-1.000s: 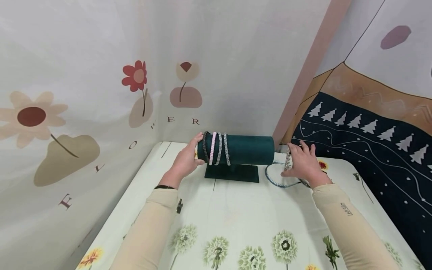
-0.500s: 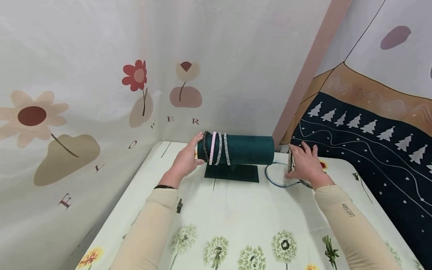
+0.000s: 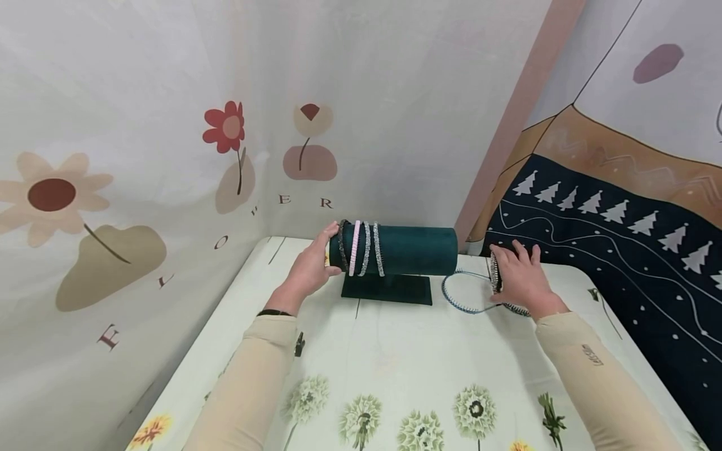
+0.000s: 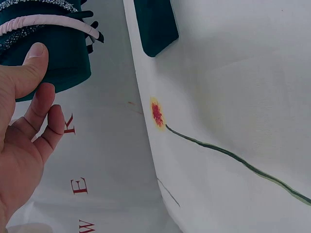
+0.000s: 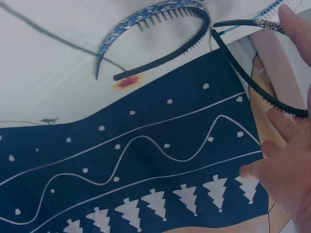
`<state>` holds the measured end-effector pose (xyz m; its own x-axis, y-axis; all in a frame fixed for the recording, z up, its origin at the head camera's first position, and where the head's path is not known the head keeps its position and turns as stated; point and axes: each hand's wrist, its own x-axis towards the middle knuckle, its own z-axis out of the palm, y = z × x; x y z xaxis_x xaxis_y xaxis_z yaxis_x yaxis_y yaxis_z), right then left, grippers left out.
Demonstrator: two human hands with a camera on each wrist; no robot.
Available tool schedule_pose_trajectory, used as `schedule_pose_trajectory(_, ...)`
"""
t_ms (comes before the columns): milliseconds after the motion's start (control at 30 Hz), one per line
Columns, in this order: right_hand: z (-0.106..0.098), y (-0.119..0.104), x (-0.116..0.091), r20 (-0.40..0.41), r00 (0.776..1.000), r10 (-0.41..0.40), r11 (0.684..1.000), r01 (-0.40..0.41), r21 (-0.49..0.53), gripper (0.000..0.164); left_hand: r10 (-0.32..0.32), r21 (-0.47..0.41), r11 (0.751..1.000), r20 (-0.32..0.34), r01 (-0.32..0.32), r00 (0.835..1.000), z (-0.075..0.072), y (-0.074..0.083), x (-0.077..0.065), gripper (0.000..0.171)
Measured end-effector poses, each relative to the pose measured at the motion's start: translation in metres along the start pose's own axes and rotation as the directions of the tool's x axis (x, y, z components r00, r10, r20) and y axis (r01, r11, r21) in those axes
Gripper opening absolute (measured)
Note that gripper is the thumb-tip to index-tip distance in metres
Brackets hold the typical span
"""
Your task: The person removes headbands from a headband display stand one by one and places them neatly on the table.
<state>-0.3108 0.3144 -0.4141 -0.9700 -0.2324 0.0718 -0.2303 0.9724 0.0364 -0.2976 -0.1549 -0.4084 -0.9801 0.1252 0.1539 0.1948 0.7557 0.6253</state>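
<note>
Right, all eyes on the right hand, out to the right of the dark green roll and well apart from its bare right end. It holds a studded headband, thumb and fingers spread wide to pinch the hoop from opposite sides, palm to the right of the curve. And here's the relation that counts: the roll's long axis runs left to right, nearly in line between the two hands, and the headband's visible curve stands close to upright, across that line. The wrist view shows its slim tips out beyond the grip, pointing toward the flower print side, so the opening seems to face away from the roll; how squarely is hard to judge.

Over at the other end, the left hand grips the roll, thumb on the near face and fingertips at the top, just beside four bands. So it's the right hand that sits nearer the bare stretch. Between that hand and the roll a blue headband lies on the tabletop, and a glittery toothed one lies beneath the right wrist, partly hidden from the head camera.
</note>
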Motion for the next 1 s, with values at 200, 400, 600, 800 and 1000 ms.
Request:
schedule_pose_trajectory(200,0.003,0.009,-0.006,-0.009,1.0,0.008,1.0,-0.008,0.009,0.125,0.003,-0.006,1.0,-0.008,-0.003,1.0,0.001,0.0,0.0,0.105)
schedule_pose_trajectory(400,0.002,0.017,-0.012,-0.015,1.0,0.015,1.0,-0.015,0.011,0.123,-0.005,-0.005,1.0,-0.004,0.005,1.0,0.0,0.0,0.0,0.106)
schedule_pose_trajectory(600,0.003,0.027,-0.015,0.0,0.999,0.037,0.999,-0.037,0.033,0.12,-0.017,-0.02,1.0,0.01,0.018,1.0,-0.001,0.001,0.0,0.107)
schedule_pose_trajectory(800,0.004,0.038,-0.018,0.0,0.998,0.063,0.998,-0.063,0.027,0.119,-0.011,-0.022,1.0,0.004,0.011,1.0,0.0,0.0,0.0,0.106)
schedule_pose_trajectory(1000,0.005,0.053,-0.025,-0.011,0.997,0.076,0.997,-0.076,0.004,0.12,-0.007,-0.02,1.0,0.002,0.007,1.0,0.001,-0.002,0.002,0.106)
